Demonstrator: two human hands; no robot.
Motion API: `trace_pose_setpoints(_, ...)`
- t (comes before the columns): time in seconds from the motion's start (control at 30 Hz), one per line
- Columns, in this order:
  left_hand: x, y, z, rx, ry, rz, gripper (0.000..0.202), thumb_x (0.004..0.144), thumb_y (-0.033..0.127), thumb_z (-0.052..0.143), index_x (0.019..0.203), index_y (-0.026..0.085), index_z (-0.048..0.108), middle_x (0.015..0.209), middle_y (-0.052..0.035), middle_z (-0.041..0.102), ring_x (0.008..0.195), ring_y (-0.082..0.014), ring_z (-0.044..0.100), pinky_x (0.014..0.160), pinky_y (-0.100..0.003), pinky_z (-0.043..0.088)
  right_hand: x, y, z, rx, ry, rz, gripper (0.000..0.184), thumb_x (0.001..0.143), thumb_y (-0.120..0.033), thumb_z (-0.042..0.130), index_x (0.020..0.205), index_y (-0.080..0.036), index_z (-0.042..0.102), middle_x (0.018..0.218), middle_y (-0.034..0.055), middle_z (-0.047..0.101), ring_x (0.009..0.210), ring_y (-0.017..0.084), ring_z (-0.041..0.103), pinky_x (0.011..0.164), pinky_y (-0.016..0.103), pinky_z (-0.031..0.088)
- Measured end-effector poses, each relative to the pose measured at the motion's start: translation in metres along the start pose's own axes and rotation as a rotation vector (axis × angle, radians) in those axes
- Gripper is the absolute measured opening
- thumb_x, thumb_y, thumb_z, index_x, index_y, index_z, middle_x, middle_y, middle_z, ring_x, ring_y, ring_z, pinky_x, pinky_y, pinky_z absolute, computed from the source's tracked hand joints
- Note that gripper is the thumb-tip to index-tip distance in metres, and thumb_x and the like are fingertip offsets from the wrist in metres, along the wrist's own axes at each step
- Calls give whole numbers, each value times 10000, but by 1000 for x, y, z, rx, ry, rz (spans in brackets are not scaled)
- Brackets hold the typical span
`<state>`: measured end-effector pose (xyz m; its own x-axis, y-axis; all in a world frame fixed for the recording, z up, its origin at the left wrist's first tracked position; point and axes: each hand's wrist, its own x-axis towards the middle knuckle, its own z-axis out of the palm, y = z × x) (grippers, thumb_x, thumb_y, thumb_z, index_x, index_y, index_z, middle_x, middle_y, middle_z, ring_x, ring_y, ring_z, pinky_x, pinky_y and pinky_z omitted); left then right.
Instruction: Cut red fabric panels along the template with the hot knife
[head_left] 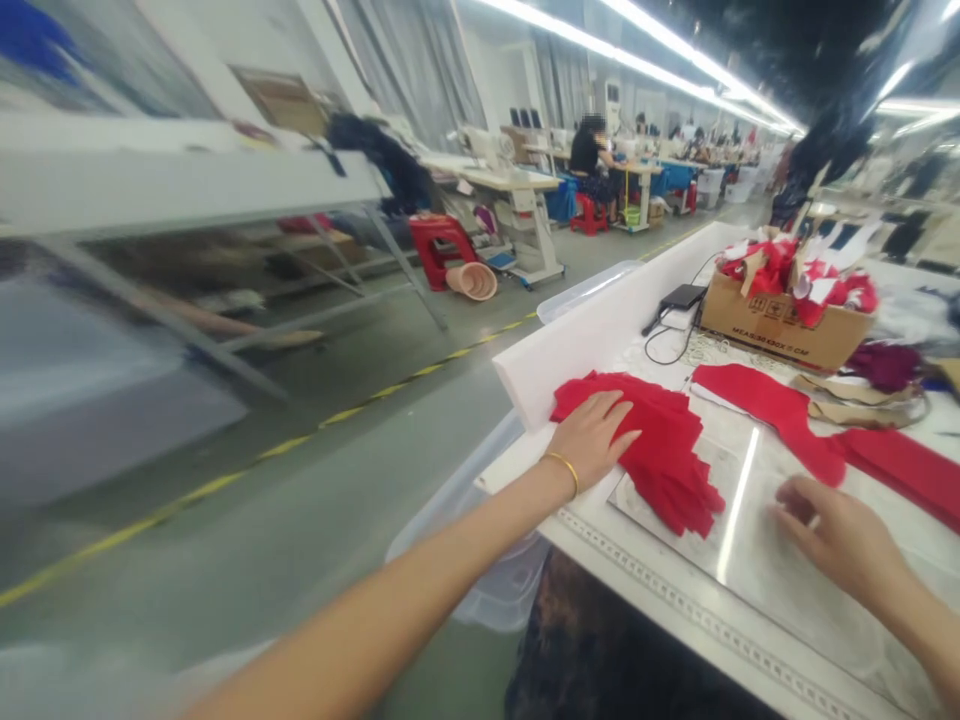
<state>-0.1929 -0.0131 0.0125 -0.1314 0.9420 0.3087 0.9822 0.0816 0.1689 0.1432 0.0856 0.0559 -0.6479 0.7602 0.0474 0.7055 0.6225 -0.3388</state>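
My left hand (592, 440) lies on a fanned pile of red fabric pieces (664, 450) near the table's left edge. Its fingers are stretched out over the top of the pile, and a thin gold bangle circles the wrist. My right hand (840, 530) hovers at or just above the tabletop, loosely curled, with thumb and index finger slightly apart and nothing visible between them. Just beyond it, a curved red fabric piece (780, 405) lies flat, with a white layer showing under its left end. A longer red strip (907, 470) extends to the right.
A cardboard box (787, 330) filled with red and white scraps stands at the back. Beside it are a black device (682, 297) with a cable, tan strips (862, 412) and dark purple cloth (885, 362). A ruler tape (675, 580) runs along the front edge. Clear plastic bins stand below left.
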Motion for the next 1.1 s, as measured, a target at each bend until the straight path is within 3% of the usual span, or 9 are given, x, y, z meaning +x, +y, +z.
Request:
trace_pose_setpoints(0.07, 2, -2, 9, -13, -34, 27, 491, 1022, 453, 501, 1396, 159, 620, 1543, -141, 534, 1449, -275, 483, 1238, -452, 374, -7, 28, -1, -97, 101, 57, 144, 871, -364, 554, 836, -262, 651, 807, 37, 779, 701, 245, 751, 568, 345, 555)
trace_pose_setpoints(0.2, 7, -7, 22, -26, -77, 52, 537, 1025, 496, 417, 1414, 184, 617, 1541, -135, 542, 1465, -282, 479, 1209, -499, 406, -23, 73, 3, -312, 271, 72, 215, 921, -308, 528, 994, -209, 704, 1059, 139, 783, 1035, 328, 734, 854, 453, 614)
trace_pose_setpoints(0.4, 11, -24, 45, -31, -81, -13, 588, 1016, 490, 354, 1445, 161, 586, 1557, -166, 512, 1492, -332, 439, 1201, -619, 368, -42, 100, 14, -518, 316, 206, 467, 990, -329, 472, 1379, -113, 613, 1498, 247, 587, 1348, 401, 600, 1074, 575, 516)
trace_pose_setpoints(0.5, 12, -33, 50, -38, -62, -39, 613, 1005, 511, 355, 1424, 134, 596, 1521, -193, 545, 1457, -364, 482, 1170, -643, 408, -49, 102, 11, -518, 273, 259, 459, 1002, -344, 479, 1381, -132, 629, 1491, 219, 603, 1378, 381, 592, 1105, 564, 500)
trace_pose_setpoints(0.6, 19, -24, 44, -56, 64, 21, 578, 1004, 501, 395, 1421, 150, 587, 1476, -195, 586, 1401, -365, 541, 1142, -619, 461, -55, 105, 3, -439, 252, 242, 412, 1018, -317, 452, 1314, -141, 679, 1339, 194, 722, 1255, 338, 686, 1060, 507, 541)
trace_pose_setpoints(0.7, 30, 13, 35, -88, 119, 227, 500, 1022, 436, 425, 1430, 183, 568, 1486, -165, 576, 1394, -334, 541, 1160, -578, 466, -58, 112, -3, -339, 315, 221, 416, 1025, -297, 415, 1284, -131, 694, 1252, 179, 765, 1173, 310, 723, 1020, 481, 566)
trace_pose_setpoints(0.9, 66, 137, 36, -110, 37, 731, 386, 1013, 205, 453, 1356, 199, 629, 1436, -151, 610, 1344, -302, 573, 1126, -555, 507, -55, 132, -1, -244, 356, 207, 399, 986, -265, 450, 1286, -181, 698, 1374, 150, 711, 1299, 301, 664, 1136, 542, 492)
trace_pose_setpoints(1.0, 93, 188, 51, -134, 9, 790, 379, 968, 153, 512, 1307, 215, 670, 1358, -147, 657, 1304, -298, 596, 1156, -575, 468, -55, 135, -3, -186, 360, 227, 408, 982, -246, 445, 1308, -160, 673, 1303, 157, 748, 1237, 292, 701, 1114, 523, 515)
trace_pose_setpoints(1.1, 118, 219, 71, -135, -10, 784, 383, 943, 172, 585, 1313, 221, 671, 1353, -146, 661, 1301, -306, 591, 1169, -576, 452, -57, 134, -5, -157, 354, 242, 415, 975, -236, 457, 1318, -119, 657, 1314, 186, 736, 1241, 306, 699, 1109, 525, 520)
